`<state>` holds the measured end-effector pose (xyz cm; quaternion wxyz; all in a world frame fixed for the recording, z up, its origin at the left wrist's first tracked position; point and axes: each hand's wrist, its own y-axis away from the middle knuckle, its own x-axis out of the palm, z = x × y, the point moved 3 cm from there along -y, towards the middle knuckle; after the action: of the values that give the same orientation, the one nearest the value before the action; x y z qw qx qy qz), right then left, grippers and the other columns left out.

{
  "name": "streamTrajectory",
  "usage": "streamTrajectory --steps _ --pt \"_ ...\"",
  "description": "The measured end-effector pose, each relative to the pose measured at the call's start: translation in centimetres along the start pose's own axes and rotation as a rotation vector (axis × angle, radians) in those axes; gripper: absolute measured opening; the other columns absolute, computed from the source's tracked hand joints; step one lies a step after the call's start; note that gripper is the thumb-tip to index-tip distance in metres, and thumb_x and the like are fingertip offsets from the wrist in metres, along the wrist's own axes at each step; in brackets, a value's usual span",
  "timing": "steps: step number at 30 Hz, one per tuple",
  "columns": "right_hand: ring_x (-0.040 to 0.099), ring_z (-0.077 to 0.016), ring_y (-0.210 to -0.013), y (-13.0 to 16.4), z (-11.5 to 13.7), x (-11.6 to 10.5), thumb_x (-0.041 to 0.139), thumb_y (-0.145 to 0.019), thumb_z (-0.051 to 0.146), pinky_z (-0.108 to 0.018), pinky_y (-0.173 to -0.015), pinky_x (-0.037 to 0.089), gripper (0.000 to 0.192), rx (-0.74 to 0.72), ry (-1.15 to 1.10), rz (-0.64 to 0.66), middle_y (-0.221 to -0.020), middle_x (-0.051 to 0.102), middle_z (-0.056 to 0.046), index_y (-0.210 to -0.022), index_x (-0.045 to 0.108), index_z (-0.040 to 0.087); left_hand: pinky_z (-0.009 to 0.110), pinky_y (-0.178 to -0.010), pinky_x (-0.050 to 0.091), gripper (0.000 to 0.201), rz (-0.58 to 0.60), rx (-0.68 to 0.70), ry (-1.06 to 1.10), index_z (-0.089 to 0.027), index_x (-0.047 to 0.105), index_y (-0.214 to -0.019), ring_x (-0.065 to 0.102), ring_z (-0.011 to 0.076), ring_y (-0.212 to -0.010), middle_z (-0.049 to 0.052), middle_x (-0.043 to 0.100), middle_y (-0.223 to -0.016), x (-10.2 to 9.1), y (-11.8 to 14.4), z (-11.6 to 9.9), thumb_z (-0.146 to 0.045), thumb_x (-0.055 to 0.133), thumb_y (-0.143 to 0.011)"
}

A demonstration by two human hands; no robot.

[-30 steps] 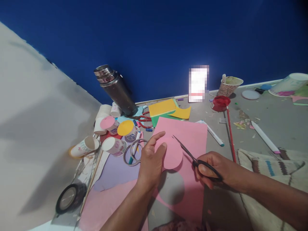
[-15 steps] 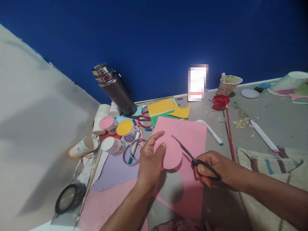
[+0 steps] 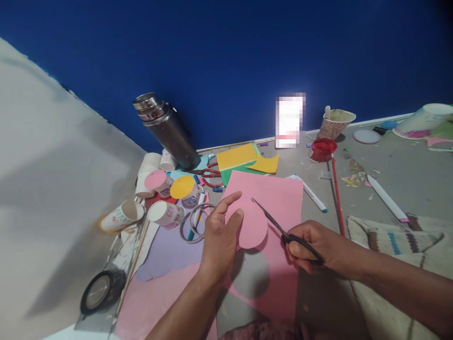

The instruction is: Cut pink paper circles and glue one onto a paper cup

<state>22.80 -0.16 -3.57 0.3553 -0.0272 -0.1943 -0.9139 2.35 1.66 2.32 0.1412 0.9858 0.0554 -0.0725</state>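
My left hand (image 3: 219, 241) pinches a round pink paper cut-out (image 3: 252, 227) above a pink sheet (image 3: 279, 198) that has a round hole cut in it. My right hand (image 3: 314, 246) grips black-handled scissors (image 3: 279, 227) whose blades point up and left, close to the right edge of the cut-out. Both hands hover over the grey floor near the sheet's lower part.
To the left lie several paper cups (image 3: 166, 213), some capped with pink and yellow discs, tape rings (image 3: 194, 222), a black tape roll (image 3: 99, 292) and a steel flask (image 3: 166, 130). Yellow and green paper (image 3: 238, 158), red scissors (image 3: 208, 174), markers (image 3: 385, 198), a red lid (image 3: 322, 147) and a woven mat (image 3: 399, 241) lie around.
Nothing has visibly changed in either hand's grip; the view has only shifted slightly.
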Motion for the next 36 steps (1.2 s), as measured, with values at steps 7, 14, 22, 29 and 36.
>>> streamTrajectory --steps 7,14,22,29,36 --pt "0.040 -0.0083 -0.047 0.1 -0.3 -0.1 0.065 -0.082 0.072 -0.024 -0.049 0.025 0.060 0.026 0.014 -0.011 -0.051 0.056 0.001 -0.069 0.064 0.014 0.020 -0.049 0.032 0.051 0.011 -0.001 0.021 -0.019 0.064 -0.131 0.047 0.0098 -0.053 -0.002 0.057 -0.066 -0.3 -0.4 0.4 -0.032 0.064 -0.082" --pt "0.036 -0.0075 -0.046 0.2 0.1 0.0 0.065 -0.078 0.077 -0.023 -0.047 0.022 0.064 0.054 -0.019 -0.002 -0.050 0.056 0.001 -0.071 0.064 0.013 0.019 -0.047 0.030 0.051 0.006 0.000 0.020 -0.017 0.065 -0.130 0.041 0.0078 -0.048 -0.003 0.056 -0.062 -0.3 -0.3 0.1 -0.031 0.066 -0.081" --pt "0.036 -0.0082 -0.049 0.1 0.2 0.1 0.065 -0.080 0.075 -0.024 -0.049 0.021 0.063 0.004 -0.010 0.019 -0.054 0.058 0.001 -0.074 0.064 0.013 0.022 -0.055 0.042 0.053 -0.033 -0.012 0.163 -0.016 0.067 -0.127 0.057 0.0126 -0.060 0.002 0.067 -0.077 0.0 -0.4 0.8 -0.036 0.071 -0.078" --pt "0.035 -0.0082 -0.050 0.1 -0.4 0.0 0.065 -0.081 0.073 -0.025 -0.050 0.020 0.060 0.006 0.005 0.009 -0.056 0.057 0.001 -0.069 0.063 0.014 0.023 -0.059 0.046 0.055 -0.037 0.004 0.226 -0.016 0.067 -0.127 0.060 0.0140 -0.064 0.002 0.066 -0.077 0.1 -0.6 1.5 -0.038 0.074 -0.077" --pt "0.037 -0.0088 -0.049 0.1 0.1 0.1 0.070 -0.077 0.072 -0.024 -0.049 0.022 0.059 0.031 0.010 -0.021 -0.053 0.056 0.001 -0.068 0.063 0.015 0.023 -0.062 0.047 0.048 -0.022 0.013 0.206 -0.019 0.068 -0.127 0.055 0.0128 -0.062 -0.002 0.057 -0.068 0.0 -0.6 1.6 -0.036 0.071 -0.082"
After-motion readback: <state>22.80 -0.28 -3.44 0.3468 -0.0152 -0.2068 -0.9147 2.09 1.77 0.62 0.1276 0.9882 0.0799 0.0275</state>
